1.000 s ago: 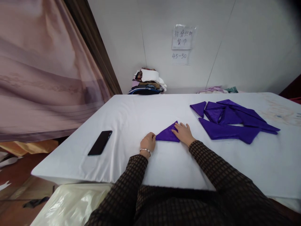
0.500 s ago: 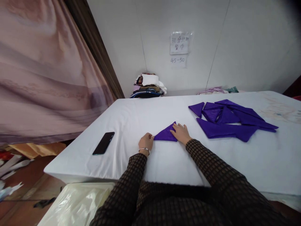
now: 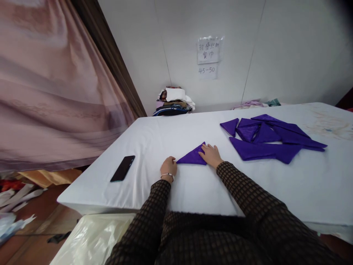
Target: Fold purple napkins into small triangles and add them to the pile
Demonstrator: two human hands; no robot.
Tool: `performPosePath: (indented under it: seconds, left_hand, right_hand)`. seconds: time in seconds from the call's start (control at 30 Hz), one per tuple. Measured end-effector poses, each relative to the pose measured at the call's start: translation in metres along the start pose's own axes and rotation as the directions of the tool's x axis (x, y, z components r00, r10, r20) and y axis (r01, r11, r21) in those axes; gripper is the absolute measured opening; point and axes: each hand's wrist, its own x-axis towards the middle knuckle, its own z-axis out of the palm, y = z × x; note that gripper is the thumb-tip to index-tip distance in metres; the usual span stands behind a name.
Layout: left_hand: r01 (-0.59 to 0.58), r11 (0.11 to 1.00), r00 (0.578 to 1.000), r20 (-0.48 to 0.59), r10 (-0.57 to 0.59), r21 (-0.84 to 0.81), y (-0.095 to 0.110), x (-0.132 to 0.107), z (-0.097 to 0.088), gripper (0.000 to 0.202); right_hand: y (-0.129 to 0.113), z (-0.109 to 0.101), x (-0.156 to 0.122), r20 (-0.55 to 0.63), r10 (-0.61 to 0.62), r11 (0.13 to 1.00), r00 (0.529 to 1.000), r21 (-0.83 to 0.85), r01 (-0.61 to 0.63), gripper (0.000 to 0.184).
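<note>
A purple cloth napkin, folded into a triangle, lies flat on the white-covered table in front of me. My left hand, with a bracelet at the wrist, is closed at the napkin's pointed left corner, thumb and fingers pinched together there. On the napkin's right side rests my right hand, its fingers spread and flat, covering part of that edge. Farther right are several more folded purple napkins, some overlapping; a small triangular one sits at their left end.
A black phone lies on the left of the white tablecloth. Folded clothes are piled by the wall beyond the far edge. A pink curtain hangs at left. A plastic-covered seat stands below the front edge.
My left hand has shifted slightly left, and the napkin's left corner reaches a little farther out. My right hand stays on the napkin's right side. The view has moved slightly.
</note>
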Motion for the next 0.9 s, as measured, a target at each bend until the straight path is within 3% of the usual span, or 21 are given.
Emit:
performPosePath:
  seconds: [0.07, 0.13, 0.23, 0.3, 0.4, 0.47, 0.7, 0.8, 0.9]
  left_hand:
    - [-0.035, 0.999, 0.999, -0.023, 0.035, -0.004, 0.004, 0.001, -0.002, 0.025]
    - [-0.159, 0.987, 0.985, -0.074, 0.157, -0.018, 0.013, 0.003, -0.001, 0.027]
    - [-0.454, 0.891, 0.888, -0.084, 0.452, -0.006, 0.032, 0.006, 0.007, 0.029]
    - [-0.559, 0.829, 0.829, 0.039, 0.558, 0.035, 0.04, 0.007, 0.017, 0.039]
    - [-0.557, 0.82, 0.818, 0.256, 0.515, 0.132, 0.039, 0.008, 0.031, 0.058]
    - [-0.538, 0.822, 0.826, 0.312, 0.47, 0.186, 0.035, 0.008, 0.036, 0.064]
    - [-0.536, 0.807, 0.829, 0.332, 0.45, 0.246, 0.033, 0.007, 0.037, 0.068]
    - [-0.532, 0.804, 0.833, 0.334, 0.441, 0.266, 0.034, 0.007, 0.037, 0.066]
    - [-0.531, 0.794, 0.836, 0.337, 0.433, 0.296, 0.033, 0.009, 0.039, 0.062]
  right_hand:
    - [0.0, 0.0, 0.0, 0.006, 0.002, 1.0, 1.0, -0.001, -0.002, 0.043]
    - [0.0, 0.001, 0.0, 0.009, 0.004, 1.0, 1.0, 0.002, -0.004, 0.043]
    - [-0.001, 0.0, 0.0, -0.003, -0.003, 1.0, 1.0, 0.002, 0.003, 0.041]
    - [-0.001, 0.0, -0.001, -0.007, -0.009, 1.0, 1.0, -0.004, 0.009, 0.041]
    - [-0.001, 0.0, -0.002, -0.011, -0.007, 1.0, 1.0, -0.014, 0.006, 0.041]
    - [0.0, 0.0, -0.002, -0.002, -0.005, 1.0, 1.0, -0.011, 0.005, 0.041]
    - [-0.01, -0.011, 0.001, 0.028, 0.03, 0.999, 0.999, 0.013, -0.03, 0.048]
    - [-0.023, -0.016, 0.001, -0.037, -0.091, 0.995, 0.995, 0.029, 0.092, 0.057]
    - [-0.031, -0.014, 0.004, 0.019, -0.268, 0.962, 0.963, 0.061, 0.267, 0.062]
